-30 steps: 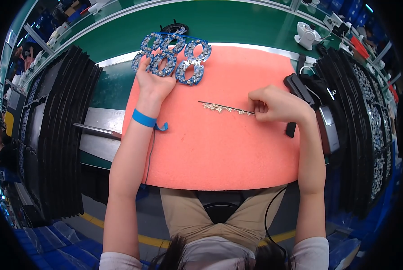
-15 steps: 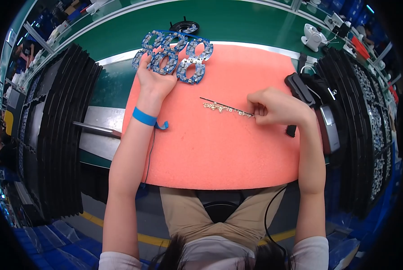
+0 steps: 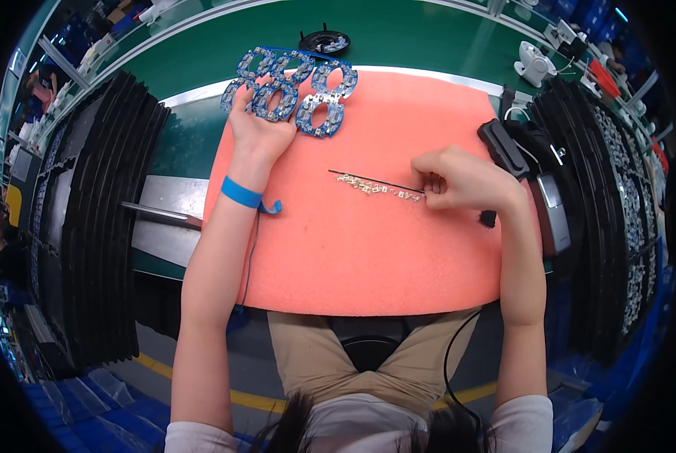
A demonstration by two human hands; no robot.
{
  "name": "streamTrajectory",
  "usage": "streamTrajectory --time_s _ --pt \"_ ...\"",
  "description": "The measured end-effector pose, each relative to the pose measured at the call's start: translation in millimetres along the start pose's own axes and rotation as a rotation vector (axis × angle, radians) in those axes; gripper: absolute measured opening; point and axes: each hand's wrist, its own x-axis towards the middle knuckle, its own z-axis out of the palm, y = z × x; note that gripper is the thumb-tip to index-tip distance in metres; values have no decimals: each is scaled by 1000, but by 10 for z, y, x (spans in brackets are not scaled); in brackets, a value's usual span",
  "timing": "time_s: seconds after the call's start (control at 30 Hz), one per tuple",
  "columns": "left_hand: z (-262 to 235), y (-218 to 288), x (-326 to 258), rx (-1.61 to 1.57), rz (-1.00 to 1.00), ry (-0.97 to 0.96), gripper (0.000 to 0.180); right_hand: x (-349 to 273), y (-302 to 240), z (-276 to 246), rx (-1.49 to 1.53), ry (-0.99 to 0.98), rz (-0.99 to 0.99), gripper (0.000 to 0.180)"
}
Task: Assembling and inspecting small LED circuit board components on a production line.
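A: Right hand (image 3: 459,181) pinches a thin rod (image 3: 376,181) over tiny parts (image 3: 372,187) mid-mat (image 3: 368,257).
B: Left hand (image 3: 259,128), fingers spread, presses the blue boards (image 3: 293,90) at the far edge. One nudge could probably scatter those parts.
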Motion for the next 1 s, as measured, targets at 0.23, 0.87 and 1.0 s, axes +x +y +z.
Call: streamTrajectory --time_s 0.23,0.87,1.0 --pt "52 -40 -12 15 8 62 29 -29 -19 16 -29 -49 -30 11" --pt "131 -93 -51 102 43 30 25 -34 -70 48 1 -50 -30 11" --pt "128 -84 -63 99 58 14 27 -9 -54 57 -48 5 -13 11"
